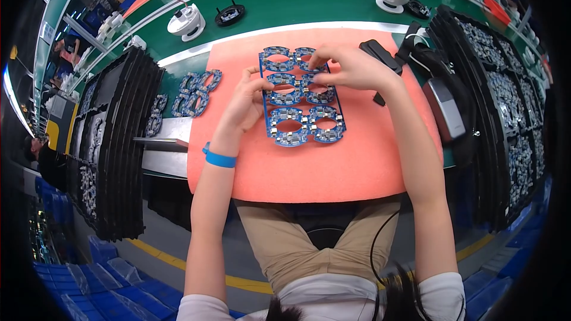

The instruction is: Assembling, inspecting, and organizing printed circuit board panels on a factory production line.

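A panel of blue ring-shaped circuit boards [291,138], joined in pairs between thin side rails, is over the salmon-pink mat [309,172]. My left hand [242,102], with a blue band on its wrist, grips the panel's left edge between thumb and fingers. From the right, my right hand [357,68] reaches over the upper right rings. Its thumb and bent fingers pinch the panel there, and they cover part of those rings.
Loose blue ring boards [196,92] lie left of the mat. Black tray stacks [122,142] filled with boards flank both sides. Right of the mat are a black strap and a grey device [445,110]. White round housings [187,22] and black rings [229,15] stand on the green bench behind.
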Action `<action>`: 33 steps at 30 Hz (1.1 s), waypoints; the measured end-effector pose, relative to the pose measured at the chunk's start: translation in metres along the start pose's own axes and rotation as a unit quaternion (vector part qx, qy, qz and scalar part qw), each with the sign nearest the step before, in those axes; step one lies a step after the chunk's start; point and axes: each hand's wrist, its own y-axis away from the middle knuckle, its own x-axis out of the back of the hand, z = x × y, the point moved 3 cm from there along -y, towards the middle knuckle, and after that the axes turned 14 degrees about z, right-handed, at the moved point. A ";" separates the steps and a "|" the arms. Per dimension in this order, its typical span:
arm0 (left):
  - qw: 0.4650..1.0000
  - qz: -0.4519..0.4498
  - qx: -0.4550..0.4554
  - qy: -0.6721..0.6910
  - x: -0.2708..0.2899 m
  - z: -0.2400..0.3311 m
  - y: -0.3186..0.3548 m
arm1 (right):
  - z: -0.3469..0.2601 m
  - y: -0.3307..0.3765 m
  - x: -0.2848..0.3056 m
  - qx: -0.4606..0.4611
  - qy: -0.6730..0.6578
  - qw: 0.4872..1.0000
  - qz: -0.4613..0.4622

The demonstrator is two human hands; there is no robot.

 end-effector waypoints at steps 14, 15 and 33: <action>0.998 0.014 -0.004 -0.065 -0.002 -0.002 0.005 | 0.005 -0.002 0.001 0.052 0.200 0.975 0.078; 0.998 0.005 -0.008 -0.058 -0.004 -0.001 0.005 | 0.004 -0.002 0.001 0.048 0.198 0.976 0.082; 0.996 -0.019 -0.004 -0.093 -0.007 -0.002 0.005 | -0.019 0.000 -0.011 0.180 0.167 0.959 0.138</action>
